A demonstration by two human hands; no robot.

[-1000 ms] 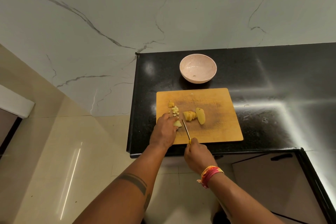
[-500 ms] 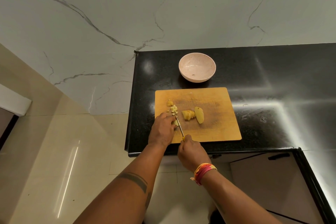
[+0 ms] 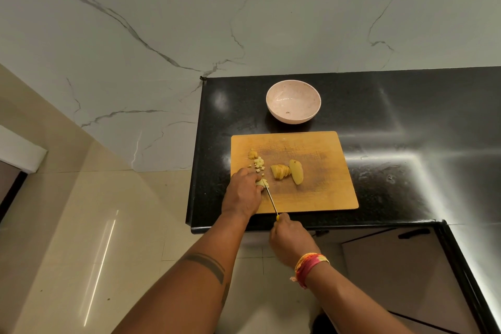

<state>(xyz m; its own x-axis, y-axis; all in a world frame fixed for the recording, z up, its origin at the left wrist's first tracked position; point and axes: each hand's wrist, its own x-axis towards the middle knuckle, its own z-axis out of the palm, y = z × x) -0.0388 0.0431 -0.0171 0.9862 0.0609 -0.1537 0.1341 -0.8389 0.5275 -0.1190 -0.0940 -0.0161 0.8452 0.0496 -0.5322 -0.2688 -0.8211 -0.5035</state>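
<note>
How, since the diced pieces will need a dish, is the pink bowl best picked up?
Pinch the pink bowl at its near rim, coming from above over the cutting board: it stands upright, mouth open, its rim free; the rounded wall likely offers little side grip.

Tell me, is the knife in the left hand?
No, the right hand grips the knife by its handle, while the left hand holds a vegetable piece on the cutting board.
</note>
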